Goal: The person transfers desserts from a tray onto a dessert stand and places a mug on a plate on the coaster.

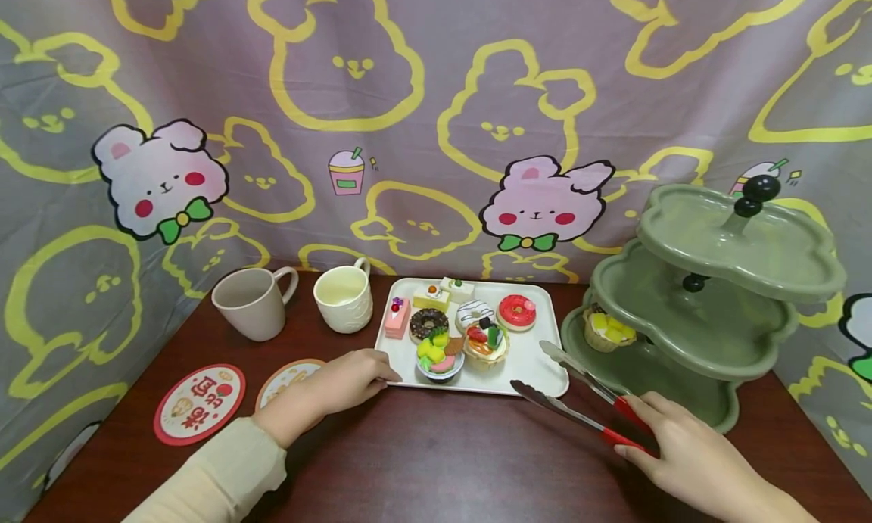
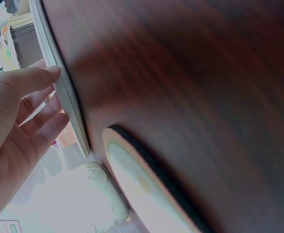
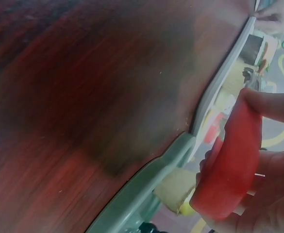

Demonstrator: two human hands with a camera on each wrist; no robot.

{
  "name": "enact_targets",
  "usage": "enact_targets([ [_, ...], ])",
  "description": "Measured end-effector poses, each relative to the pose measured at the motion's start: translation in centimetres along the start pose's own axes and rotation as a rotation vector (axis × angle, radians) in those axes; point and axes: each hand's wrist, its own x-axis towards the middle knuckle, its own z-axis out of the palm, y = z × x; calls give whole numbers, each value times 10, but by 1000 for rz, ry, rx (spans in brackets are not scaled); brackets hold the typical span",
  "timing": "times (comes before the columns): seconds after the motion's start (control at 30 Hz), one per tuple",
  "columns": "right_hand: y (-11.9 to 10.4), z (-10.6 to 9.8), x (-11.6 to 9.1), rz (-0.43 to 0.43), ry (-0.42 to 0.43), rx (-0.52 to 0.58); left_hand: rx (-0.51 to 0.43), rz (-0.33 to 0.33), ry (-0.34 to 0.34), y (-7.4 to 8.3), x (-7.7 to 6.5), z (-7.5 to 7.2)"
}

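Note:
A white rectangular tray (image 1: 527,360) carries several toy sweets. My left hand (image 1: 350,379) grips its front left corner, thumb and fingertips at the rim in the left wrist view. My right hand (image 1: 695,451) holds metal tongs (image 1: 562,410) by their red handles (image 3: 231,165). Their scalloped tips are spread apart with nothing between them, at the tray's front right corner. Nearest the tips is a fruit tart (image 1: 486,347); beside it sit a fruit cup (image 1: 439,360), a chocolate donut (image 1: 429,325), a white striped donut (image 1: 473,314) and a red donut (image 1: 517,312).
On the right stands a green three-tier stand (image 1: 736,258), a yellow-topped cupcake (image 1: 608,332) on its bottom tier. A pink cake slice (image 1: 397,319) lies on the tray's left. Two mugs, one greyish (image 1: 252,311) and one cream (image 1: 344,303), stand left, behind round coasters (image 1: 200,404).

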Motion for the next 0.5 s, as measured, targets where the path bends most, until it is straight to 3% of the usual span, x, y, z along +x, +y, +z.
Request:
enact_targets([
  [0.5,-17,5,21,22,-27,39,-2,10,1,0,1,-2],
])
